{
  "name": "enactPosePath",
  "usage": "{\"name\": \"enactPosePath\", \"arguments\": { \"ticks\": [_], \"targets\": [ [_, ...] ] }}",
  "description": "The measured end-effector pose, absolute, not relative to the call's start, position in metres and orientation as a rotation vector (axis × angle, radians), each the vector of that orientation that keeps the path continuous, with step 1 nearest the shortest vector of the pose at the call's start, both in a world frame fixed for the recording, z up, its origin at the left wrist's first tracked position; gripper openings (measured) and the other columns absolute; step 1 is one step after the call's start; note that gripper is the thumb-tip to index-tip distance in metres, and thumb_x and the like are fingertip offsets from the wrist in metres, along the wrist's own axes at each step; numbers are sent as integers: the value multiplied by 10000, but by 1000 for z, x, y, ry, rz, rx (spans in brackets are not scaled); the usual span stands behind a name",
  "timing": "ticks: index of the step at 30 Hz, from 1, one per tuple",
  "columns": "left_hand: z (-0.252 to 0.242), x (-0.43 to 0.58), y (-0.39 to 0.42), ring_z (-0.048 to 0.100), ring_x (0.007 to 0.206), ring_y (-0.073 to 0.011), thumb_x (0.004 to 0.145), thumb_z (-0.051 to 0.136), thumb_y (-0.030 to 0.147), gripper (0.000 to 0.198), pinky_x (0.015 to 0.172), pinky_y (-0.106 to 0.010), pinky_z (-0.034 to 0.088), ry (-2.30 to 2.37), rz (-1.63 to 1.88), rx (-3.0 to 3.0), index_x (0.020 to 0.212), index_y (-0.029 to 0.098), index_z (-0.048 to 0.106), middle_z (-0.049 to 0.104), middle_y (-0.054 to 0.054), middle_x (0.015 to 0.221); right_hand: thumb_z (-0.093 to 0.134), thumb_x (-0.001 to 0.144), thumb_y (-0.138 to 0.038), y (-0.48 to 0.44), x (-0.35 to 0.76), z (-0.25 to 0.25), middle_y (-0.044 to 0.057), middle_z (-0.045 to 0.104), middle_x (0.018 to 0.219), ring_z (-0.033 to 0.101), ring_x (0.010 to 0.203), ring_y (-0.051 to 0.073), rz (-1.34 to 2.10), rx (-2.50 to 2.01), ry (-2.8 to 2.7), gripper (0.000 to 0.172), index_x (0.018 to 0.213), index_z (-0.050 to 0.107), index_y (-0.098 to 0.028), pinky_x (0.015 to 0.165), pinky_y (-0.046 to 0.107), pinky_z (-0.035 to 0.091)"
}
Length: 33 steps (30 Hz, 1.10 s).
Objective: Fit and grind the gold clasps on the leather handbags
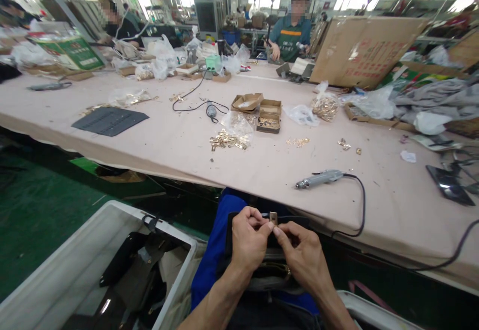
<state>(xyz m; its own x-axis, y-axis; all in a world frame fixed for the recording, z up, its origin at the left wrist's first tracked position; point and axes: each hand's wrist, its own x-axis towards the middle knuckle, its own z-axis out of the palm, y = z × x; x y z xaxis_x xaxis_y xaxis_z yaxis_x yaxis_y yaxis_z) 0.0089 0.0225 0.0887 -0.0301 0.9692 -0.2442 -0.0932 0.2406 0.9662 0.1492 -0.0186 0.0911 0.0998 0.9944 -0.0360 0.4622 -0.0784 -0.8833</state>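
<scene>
A small gold-coloured metal plate [274, 218] with a dark slot stands upright between my fingertips. My left hand [250, 238] pinches it from the left, thumb at its lower edge. On the other side, my right hand [305, 250] is closed, thumb and fingers meeting at the same plate; its inner fingers are partly hidden. Under both hands a black bag [262, 272] with a zip lies across my lap, over blue cloth. A grey electric screwdriver [320, 178] with a black cable rests on the table just beyond my right hand.
The long table [179, 155] runs in front of me. On it are a pile of gold plates [229, 140], small open boxes [268, 123], and a dark flat panel [110, 120]. A white bin [48, 280] with dark bags stands at left. A co-worker [294, 33] is across the table.
</scene>
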Motion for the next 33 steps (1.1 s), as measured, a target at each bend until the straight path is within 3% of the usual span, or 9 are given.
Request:
{"name": "enactPosePath", "arguments": {
  "ticks": [5,11,14,20,28,33],
  "targets": [
    [97,7,11,677,627,-195,702,779,254,199,600,-255,521,1296,1000,844,819,127,681,751,-102,723,623,947,-454,-24,152,98,-9,520,655,461,596,135,932,-1567,-1423,349,729,664,-185,555,255,369],
    [112,9,-2,624,699,-180,755,783,497,442,474,-193,443,1285,933,675,914,85,793,725,-127,810,609,953,-396,-30,155,105,-20,482,638,429,556,117,842,-1544,-1537,326,709,636,-182,525,254,333],
    [115,15,3,536,603,-126,695,826,577,508,445,-174,368,1210,894,573,798,82,782,651,-84,708,599,952,-381,-32,158,111,-20,474,628,422,551,116,831,-1541,-1570,334,684,619,-182,515,255,318],
    [111,30,8,394,484,-68,580,906,483,468,459,-194,258,1139,984,539,520,108,632,495,-1,515,615,925,-368,-37,161,122,-15,470,614,417,555,120,869,-1534,-1560,337,647,598,-180,528,261,316],
    [108,41,0,377,502,-76,575,890,396,408,516,-220,311,1177,1084,467,524,132,583,477,23,509,632,926,-532,-45,161,107,-7,522,596,440,519,114,1428,-1412,-1147,407,793,674,-150,503,240,322],
    [110,42,0,374,507,-74,551,890,387,399,525,-221,303,1185,1076,475,519,120,594,492,13,509,702,883,-542,-50,156,91,-25,482,586,369,504,87,1399,-1362,-993,419,781,661,-138,482,223,276]
  ]
}}
